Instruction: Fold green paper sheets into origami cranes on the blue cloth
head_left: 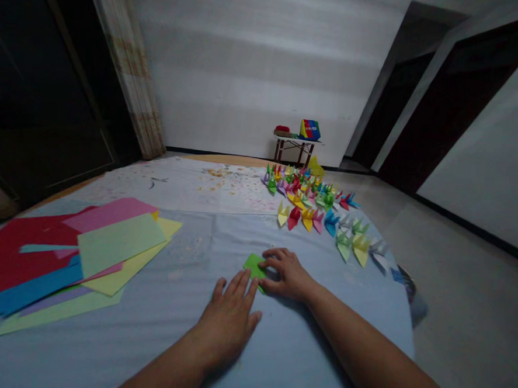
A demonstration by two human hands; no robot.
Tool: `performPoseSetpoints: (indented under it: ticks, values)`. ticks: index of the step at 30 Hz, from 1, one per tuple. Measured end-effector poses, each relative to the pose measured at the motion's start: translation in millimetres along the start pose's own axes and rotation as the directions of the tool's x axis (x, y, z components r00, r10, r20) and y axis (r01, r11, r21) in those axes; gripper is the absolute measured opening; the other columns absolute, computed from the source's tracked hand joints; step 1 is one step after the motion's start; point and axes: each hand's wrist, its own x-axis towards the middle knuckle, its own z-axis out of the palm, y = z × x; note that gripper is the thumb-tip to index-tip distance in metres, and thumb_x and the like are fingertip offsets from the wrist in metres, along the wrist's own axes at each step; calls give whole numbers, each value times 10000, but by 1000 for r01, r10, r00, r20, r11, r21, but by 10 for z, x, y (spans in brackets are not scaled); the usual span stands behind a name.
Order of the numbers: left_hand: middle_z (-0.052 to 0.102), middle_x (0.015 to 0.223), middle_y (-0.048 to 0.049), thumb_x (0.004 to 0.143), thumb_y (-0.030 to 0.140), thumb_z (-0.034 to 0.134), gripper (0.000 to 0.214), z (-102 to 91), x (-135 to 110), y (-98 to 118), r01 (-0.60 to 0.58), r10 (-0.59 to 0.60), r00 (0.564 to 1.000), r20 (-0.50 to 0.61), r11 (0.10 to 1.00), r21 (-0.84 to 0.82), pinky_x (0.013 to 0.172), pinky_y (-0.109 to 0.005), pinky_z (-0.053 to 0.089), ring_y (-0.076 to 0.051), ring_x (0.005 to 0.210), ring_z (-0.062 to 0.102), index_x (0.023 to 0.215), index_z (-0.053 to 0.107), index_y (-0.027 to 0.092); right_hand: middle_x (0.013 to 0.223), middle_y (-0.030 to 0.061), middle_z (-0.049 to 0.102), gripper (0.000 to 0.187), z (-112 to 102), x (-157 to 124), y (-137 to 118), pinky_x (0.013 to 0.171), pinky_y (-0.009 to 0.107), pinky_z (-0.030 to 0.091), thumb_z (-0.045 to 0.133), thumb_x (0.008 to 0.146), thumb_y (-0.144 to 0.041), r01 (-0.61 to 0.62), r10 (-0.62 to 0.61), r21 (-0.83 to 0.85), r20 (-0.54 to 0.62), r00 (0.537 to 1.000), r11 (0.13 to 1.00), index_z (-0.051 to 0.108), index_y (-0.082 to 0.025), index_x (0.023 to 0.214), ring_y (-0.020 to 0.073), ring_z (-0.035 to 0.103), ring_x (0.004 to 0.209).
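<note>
Green origami paper point(253, 266) — folded small, lying flat.

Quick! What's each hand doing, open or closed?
Left hand: open, flat on the blue sheet.
Right hand: half curled, fingers on the green paper; can't tell if it's gripping.

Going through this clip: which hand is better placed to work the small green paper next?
Probably the right hand: its fingers are already on the small green paper. The left hand lies flat on the light-blue sheet, its fingertips at most reaching the paper's edge.
</note>
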Motion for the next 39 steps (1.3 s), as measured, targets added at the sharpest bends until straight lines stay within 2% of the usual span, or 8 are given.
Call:
performPoseSetpoints:
  ticks: [7, 13, 16, 23, 27, 32, 36, 39]
  values:
    - [285, 1418, -138, 868, 336, 322, 492, 10, 62, -10, 69, -67, 996, -62, 997, 30, 997, -559, 192, -287, 1291, 267, 1341, 329, 198, 1163, 66, 523, 381, -17, 0, 0, 876, 402, 321, 605, 712, -458, -5, 4, 10, 13, 1000, 1000, 602, -261, 1038, 243, 414, 1086]
    - [288, 1413, -158, 869, 330, 314, 498, 8, 159, -14, 134, -130, 988, -83, 990, 42, 993, -545, 193, -294, 1277, 292, 1332, 345, 148, 1171, 58, 522, 398, -9, -7, 6, 879, 398, 321, 610, 704, -467, -7, 7, 19, 3, 1000, 1000, 598, -260, 1045, 245, 411, 1092]
    - [327, 1398, -158, 870, 342, 322, 489, 31, 202, -22, 146, -140, 980, -139, 989, 33, 991, -528, 197, -292, 1268, 302, 1311, 379, 139, 1161, 59, 529, 401, -9, -10, 9, 879, 404, 321, 613, 703, -478, -5, 6, 26, -9, 1000, 1000, 603, -260, 1039, 249, 414, 1087]
    - [531, 1205, -131, 862, 370, 370, 422, 89, 312, -117, 193, -199, 910, -363, 980, -54, 929, -449, 275, -270, 1131, 421, 1202, 489, 153, 1106, 70, 557, 352, 20, 19, 72, 871, 382, 338, 565, 775, -436, -5, 11, 101, -63, 998, 995, 590, -264, 1081, 223, 451, 1047]
    - [539, 1162, -128, 833, 352, 427, 390, 147, 341, -140, 196, -211, 893, -399, 977, -79, 913, -436, 276, -268, 1092, 429, 1157, 512, 152, 1169, 108, 514, 437, 61, 34, 87, 887, 402, 328, 558, 784, -410, -84, 94, 90, -123, 988, 992, 520, -227, 1179, 239, 415, 1093]
    - [527, 1167, -135, 827, 350, 427, 425, 178, 356, -137, 190, -222, 877, -426, 975, -118, 916, -425, 269, -265, 1096, 417, 1194, 471, 140, 1176, 103, 514, 398, 67, 30, 41, 894, 436, 304, 586, 756, -407, -109, 113, 48, -70, 991, 993, 559, -219, 1106, 261, 384, 1121]
    - [531, 1146, -119, 816, 350, 438, 379, 211, 375, -170, 174, -232, 860, -455, 971, -166, 905, -417, 284, -256, 1089, 424, 1138, 501, 160, 1142, 88, 534, 384, 52, 34, 33, 898, 412, 308, 674, 678, -344, -112, 132, 159, -126, 983, 981, 567, -198, 1017, 250, 404, 1101]
    - [556, 1096, -87, 798, 326, 465, 303, 220, 396, -206, 134, -250, 845, -473, 955, -265, 894, -412, 298, -242, 1064, 447, 1062, 527, 189, 974, 52, 587, 319, 54, 54, 35, 811, 337, 379, 674, 663, -260, -136, 189, 360, -116, 975, 923, 552, -181, 947, 193, 505, 925]
